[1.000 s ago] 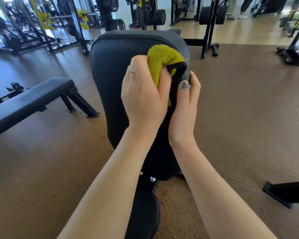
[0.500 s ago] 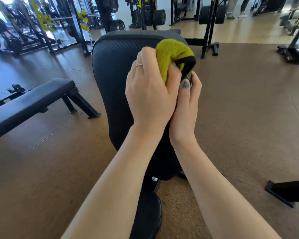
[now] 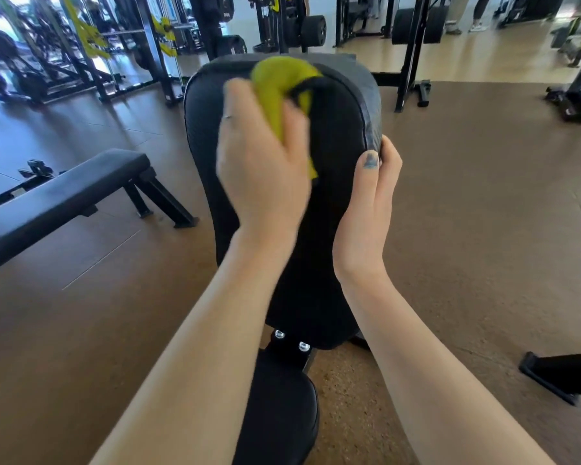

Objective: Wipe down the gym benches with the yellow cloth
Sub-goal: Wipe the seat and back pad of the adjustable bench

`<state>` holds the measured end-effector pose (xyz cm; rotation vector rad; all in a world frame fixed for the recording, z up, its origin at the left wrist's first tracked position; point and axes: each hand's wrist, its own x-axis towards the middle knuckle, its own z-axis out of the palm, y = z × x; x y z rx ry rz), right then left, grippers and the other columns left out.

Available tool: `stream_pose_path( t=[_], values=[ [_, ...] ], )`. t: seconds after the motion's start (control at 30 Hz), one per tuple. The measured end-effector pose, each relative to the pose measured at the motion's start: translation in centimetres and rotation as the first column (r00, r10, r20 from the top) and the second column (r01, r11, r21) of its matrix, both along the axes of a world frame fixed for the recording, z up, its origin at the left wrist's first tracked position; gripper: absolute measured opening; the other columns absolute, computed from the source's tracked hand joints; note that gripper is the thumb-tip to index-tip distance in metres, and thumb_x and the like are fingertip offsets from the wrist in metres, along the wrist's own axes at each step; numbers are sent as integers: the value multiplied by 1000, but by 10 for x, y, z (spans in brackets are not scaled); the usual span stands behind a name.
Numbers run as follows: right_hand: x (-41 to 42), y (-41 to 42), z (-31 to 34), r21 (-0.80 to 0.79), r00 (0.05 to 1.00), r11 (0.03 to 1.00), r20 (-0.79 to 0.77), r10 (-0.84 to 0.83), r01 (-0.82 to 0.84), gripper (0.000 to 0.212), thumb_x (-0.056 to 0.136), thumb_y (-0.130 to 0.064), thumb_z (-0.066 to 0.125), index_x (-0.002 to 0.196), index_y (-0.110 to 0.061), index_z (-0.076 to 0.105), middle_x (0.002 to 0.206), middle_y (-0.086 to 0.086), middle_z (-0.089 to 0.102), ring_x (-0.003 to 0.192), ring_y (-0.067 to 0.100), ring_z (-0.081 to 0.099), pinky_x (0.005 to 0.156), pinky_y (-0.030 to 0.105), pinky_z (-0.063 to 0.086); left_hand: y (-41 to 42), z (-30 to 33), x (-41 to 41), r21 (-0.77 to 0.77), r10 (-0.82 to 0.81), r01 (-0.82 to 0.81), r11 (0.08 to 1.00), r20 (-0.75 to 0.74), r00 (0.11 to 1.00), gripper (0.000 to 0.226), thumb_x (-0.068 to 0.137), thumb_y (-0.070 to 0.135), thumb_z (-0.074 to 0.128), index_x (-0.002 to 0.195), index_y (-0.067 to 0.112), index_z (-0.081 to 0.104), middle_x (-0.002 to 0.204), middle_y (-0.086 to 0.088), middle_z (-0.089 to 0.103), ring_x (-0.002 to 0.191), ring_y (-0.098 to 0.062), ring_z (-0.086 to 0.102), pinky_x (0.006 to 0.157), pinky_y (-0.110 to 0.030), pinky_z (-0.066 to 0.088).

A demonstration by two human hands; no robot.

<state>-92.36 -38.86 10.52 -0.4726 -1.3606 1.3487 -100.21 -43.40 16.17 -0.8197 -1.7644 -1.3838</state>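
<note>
A black padded backrest [image 3: 342,122] of an incline gym bench stands upright in front of me, with its black seat pad [image 3: 279,404] below. My left hand [image 3: 265,169] grips the bunched yellow cloth [image 3: 279,82], which has a black edge, and presses it against the upper part of the backrest. The hand and cloth are blurred by motion. My right hand [image 3: 369,209] holds the backrest's right edge, thumb on the front and fingers wrapped behind.
A flat black bench [image 3: 57,199] stands on the brown floor to the left. Racks and weight machines [image 3: 114,45] fill the back. A black metal foot [image 3: 564,374] lies at the right. A person's legs [image 3: 467,11] show far back.
My left hand has slid the cloth up and to the left across the backrest, away from my right hand. The right hand keeps its hold on the pad's right edge.
</note>
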Motion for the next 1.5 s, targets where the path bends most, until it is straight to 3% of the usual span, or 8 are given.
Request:
stream_pose_path(
  t=[0.13, 0.3, 0.4, 0.57, 0.83, 1.07, 1.33, 1.5],
  values=[
    [0, 1, 0, -18, 999, 1000, -22, 23, -23, 32, 105, -43, 36, 137, -38, 35, 111, -54, 47, 110, -29, 43, 89, 0, 34, 5, 14, 8, -55, -39, 32, 998, -134, 990, 28, 100, 30, 48, 103, 3, 55, 81, 0, 58, 71, -13, 55, 63, -23, 41],
    [2, 0, -2, -5, 1000, 1000, 6, 22, -21, 41, 104, -48, 34, 143, -34, 37, 119, -48, 47, 114, -27, 43, 89, -2, 33, -21, 24, -56, 97, 123, -175, 980, 397, 909, 25, 103, 34, 40, 113, 12, 47, 81, 11, 53, 71, -8, 55, 65, -28, 42],
    [-1, 2, -3, 32, 999, 999, 26, -24, 23, 53, 103, -50, 31, 150, -27, 35, 127, -38, 47, 118, -23, 43, 92, 0, 33, -19, 10, -39, 35, 144, -158, 987, 253, 957, 33, 100, 35, 40, 113, 7, 50, 88, 2, 60, 77, -20, 59, 66, -36, 42],
    [1, 2, -3, 38, 1000, 999, -8, -13, 14, 48, 105, -44, 33, 149, -25, 36, 129, -32, 49, 120, -20, 46, 95, 6, 36, 0, -16, 18, -81, -33, 26, 996, -79, 996, 18, 97, 26, 52, 97, 7, 53, 83, -1, 57, 76, -7, 46, 68, -21, 31],
    [-1, 0, -4, 57, 999, 998, 43, -28, 26, 48, 104, -49, 30, 149, -32, 34, 117, -51, 44, 113, -29, 41, 87, -5, 30, -24, -42, -39, 164, 92, -204, 965, 518, 850, 21, 107, 30, 38, 112, 11, 44, 95, 2, 54, 80, -14, 51, 72, -38, 42],
    [1, 3, -2, 67, 998, 996, 12, -56, 55, 57, 103, -50, 31, 151, -20, 36, 141, -10, 54, 126, -3, 51, 102, 20, 42, -1, -62, 30, -22, -80, 83, 996, 117, 990, 11, 95, 27, 51, 94, 23, 41, 83, 2, 51, 74, -9, 46, 66, -24, 33],
    [-2, 2, -4, 51, 998, 998, 47, -34, 32, 48, 103, -49, 29, 147, -32, 33, 112, -53, 44, 106, -33, 41, 82, -7, 30, -34, -76, -48, 30, 128, -156, 987, 437, 890, 24, 104, 29, 40, 111, 7, 45, 94, 0, 53, 81, -17, 51, 70, -36, 41],
    [-5, 2, -5, 65, 995, 994, 31, -94, 92, 59, 100, -55, 29, 150, -25, 36, 128, -31, 51, 116, -18, 47, 90, 4, 36, -18, -82, -3, 48, 34, -53, 997, 344, 938, 10, 102, 25, 45, 98, 20, 36, 86, 2, 50, 70, -6, 46, 61, -17, 32]
  ],
)
